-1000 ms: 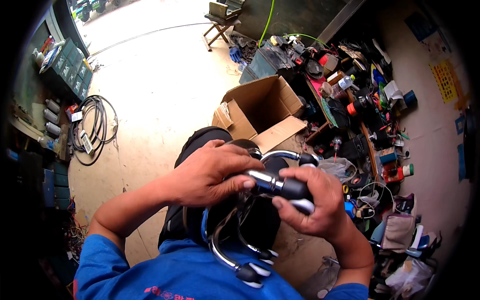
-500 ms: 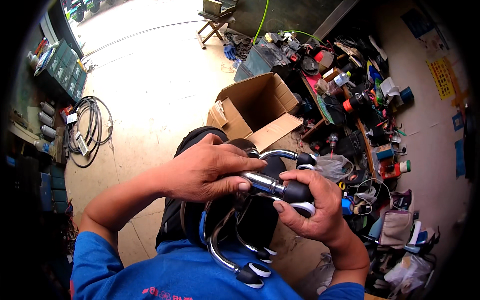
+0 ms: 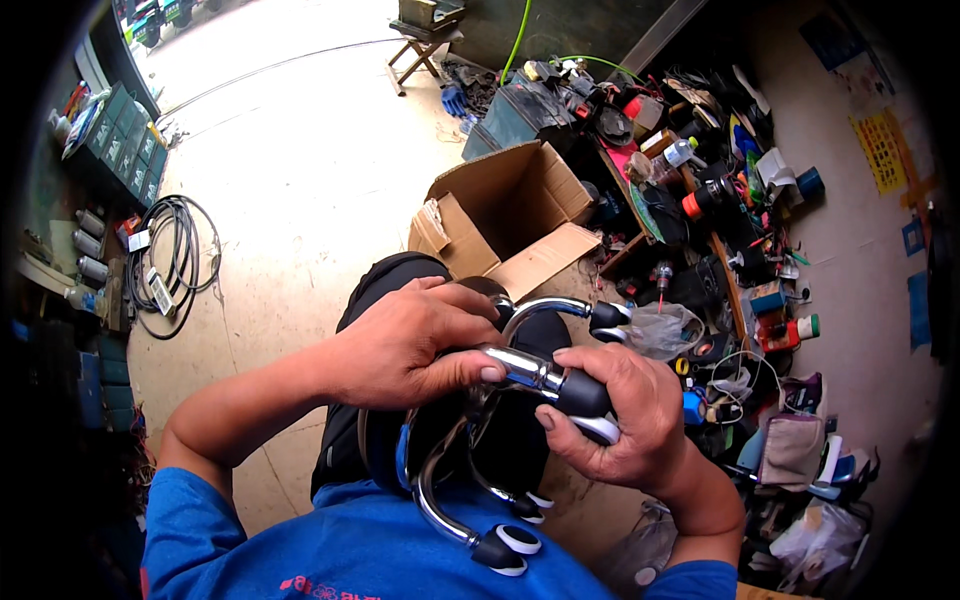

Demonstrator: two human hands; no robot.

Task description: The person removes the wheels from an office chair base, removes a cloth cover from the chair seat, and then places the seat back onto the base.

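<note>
A chrome chair base (image 3: 437, 497) with curved tubular legs lies in my lap, against my blue shirt. My left hand (image 3: 405, 345) wraps around one leg, its thumb along the tube. At that leg's end, my right hand (image 3: 640, 410) grips a black-and-white caster (image 3: 583, 393) between thumb and fingers. The caster's black housing sits against the chrome end. Other legs carry similar casters, one beyond my right hand (image 3: 608, 317) and one low over my shirt (image 3: 505, 550). My left hand and the caster hide part of the base's centre.
An open cardboard box (image 3: 480, 245) stands on the floor just past my knees. Along the right, a long heap of tools, bottles and parts (image 3: 700, 220) runs beside the wall. A coiled black cable (image 3: 178, 265) lies at the left, near stacked dark boxes (image 3: 120, 145).
The caster has moved left along its stem toward the leg. The bare stem seen earlier between them no longer shows. My left index finger has drawn back from the tube.
</note>
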